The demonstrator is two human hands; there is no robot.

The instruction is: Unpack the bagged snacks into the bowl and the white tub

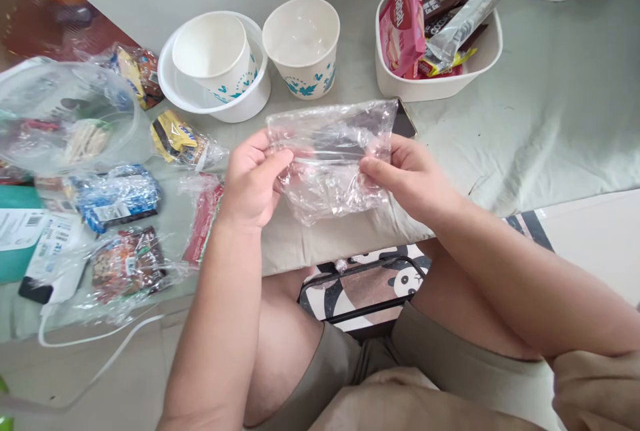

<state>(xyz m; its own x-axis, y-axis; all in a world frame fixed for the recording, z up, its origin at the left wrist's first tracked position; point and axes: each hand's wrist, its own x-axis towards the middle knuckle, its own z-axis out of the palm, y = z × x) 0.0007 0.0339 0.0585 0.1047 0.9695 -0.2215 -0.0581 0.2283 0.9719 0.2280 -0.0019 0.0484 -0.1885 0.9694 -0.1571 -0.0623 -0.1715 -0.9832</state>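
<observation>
A clear, crinkled plastic bag [333,181] is stretched between my two hands above the cloth's front edge. My left hand [255,181] pinches its left side, thumb on top. At the right side, my right hand [407,174] grips it with the thumb in front and fingers behind. Nothing can be made out inside the bag. Behind it, a dark phone [406,119] lies partly hidden. A paper cup with blue leaves [305,51] stands beyond the bag, beside a white bowl [260,94] holding another paper cup [213,51].
A white tub [430,89] of snack packets stands at the back right. Wrapped snacks, including a blue packet [117,198] and a red packet [204,218], lie left, near a clear round container [70,118]. A white cable [100,338] hangs at lower left.
</observation>
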